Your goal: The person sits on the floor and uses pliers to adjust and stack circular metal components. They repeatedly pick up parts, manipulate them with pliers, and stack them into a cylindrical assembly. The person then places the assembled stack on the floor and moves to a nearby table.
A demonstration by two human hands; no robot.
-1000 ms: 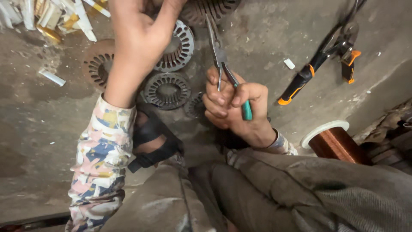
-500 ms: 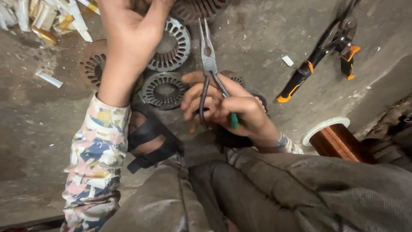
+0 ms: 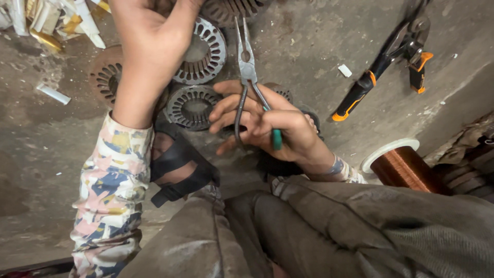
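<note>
gripping pliers point(image 3: 247, 62), right hand point(image 3: 272, 126), copper spool point(image 3: 404, 167)

My one camera sits on my head, looking steeply down and close at my left hand point(image 3: 154, 46), right hand point(image 3: 272, 128), my knees and the concrete floor point(image 3: 309, 56) (no second view overlaps).

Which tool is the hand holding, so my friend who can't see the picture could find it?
Start at the grey concrete floor with its round slotted metal rings. In the middle, above the person's knees, the right hand grips long-nose pliers. Unlike the black-and-orange cutter lying on the floor, these have thin pointed silver tips and green-tipped handles.
</note>
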